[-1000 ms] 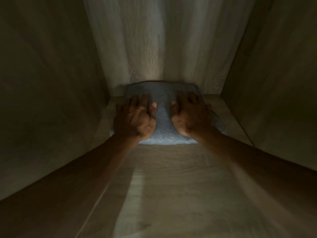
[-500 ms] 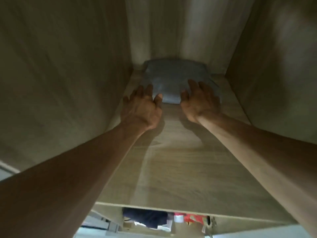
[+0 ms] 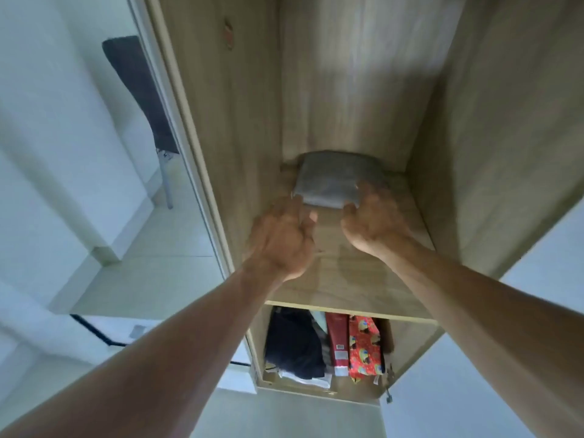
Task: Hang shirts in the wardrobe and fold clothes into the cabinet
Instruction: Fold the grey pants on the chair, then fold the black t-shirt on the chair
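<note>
A folded grey cloth bundle (image 3: 339, 181) is seen on the light wooden cabinet shelf (image 3: 354, 279); the left hand (image 3: 281, 241) and right hand (image 3: 374, 221) are spread open, empty; no writing is legible.

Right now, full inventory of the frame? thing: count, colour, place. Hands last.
Folded grey cloth bundle: 1, grey, back of the upper wooden shelf.
Light wooden cabinet shelf: 1, pale oak, holds the bundle.
Dark navy garment: 1, navy, lower compartment, left side.
Red flat box: 1, dark red, lower compartment, middle, upright.
Red patterned gift-wrapped packet: 1, red with yellow and green print, right of the box.
White cloth: white, under the navy garment; count unclear.
Dark-backed metal-legged chair: 1, dark grey, left of the cabinet.
Left hand: open, over the shelf, in front of the bundle.
Right hand: open, at the bundle's front edge; contact blurred.
</note>
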`<action>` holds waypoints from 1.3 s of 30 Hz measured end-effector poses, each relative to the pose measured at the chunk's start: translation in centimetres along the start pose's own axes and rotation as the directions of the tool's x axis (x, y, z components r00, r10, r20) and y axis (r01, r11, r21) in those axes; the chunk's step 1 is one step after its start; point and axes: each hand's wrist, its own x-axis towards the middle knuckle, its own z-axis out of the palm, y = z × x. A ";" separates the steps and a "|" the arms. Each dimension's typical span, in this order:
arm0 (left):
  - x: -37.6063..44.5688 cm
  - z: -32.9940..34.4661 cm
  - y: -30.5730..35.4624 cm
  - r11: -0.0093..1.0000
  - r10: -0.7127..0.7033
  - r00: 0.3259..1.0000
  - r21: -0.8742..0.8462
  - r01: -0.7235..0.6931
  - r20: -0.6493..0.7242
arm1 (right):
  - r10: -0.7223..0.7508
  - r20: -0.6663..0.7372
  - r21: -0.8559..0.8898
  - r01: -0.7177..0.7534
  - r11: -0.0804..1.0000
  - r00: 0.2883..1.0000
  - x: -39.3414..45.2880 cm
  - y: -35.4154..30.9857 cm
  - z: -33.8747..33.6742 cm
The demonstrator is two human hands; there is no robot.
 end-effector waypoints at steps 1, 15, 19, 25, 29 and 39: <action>-1.5 -1.6 0.4 1.000 -0.007 1.000 -0.026 0.007 0.007 | 0.005 -0.009 0.032 -0.004 0.999 1.000 -1.5 -0.8 -1.2; -22.9 -29.1 7.2 0.933 -0.256 0.967 -0.263 0.246 -0.002 | 0.001 0.150 0.383 -0.059 0.922 0.989 -25.9 -16.3 -22.3; -28.5 -34.9 8.9 0.886 -0.370 0.929 -0.304 0.351 -0.007 | -0.133 0.245 0.420 0.019 0.907 0.960 -31.2 -19.1 -25.8; -40.1 -42.5 10.1 0.775 -0.606 0.778 -0.343 0.530 -0.167 | -0.425 0.367 0.443 0.246 0.862 0.828 -38.8 -23.5 -27.9; -48.5 -45.5 11.6 0.674 -0.735 0.635 -0.366 0.642 -0.238 | -0.526 0.428 0.519 0.276 0.809 0.735 -44.4 -25.0 -28.8; -76.1 -50.1 14.4 0.285 -0.925 0.133 -0.423 0.860 -0.355 | -0.816 0.540 0.649 0.515 0.560 0.208 -65.9 -33.8 -26.5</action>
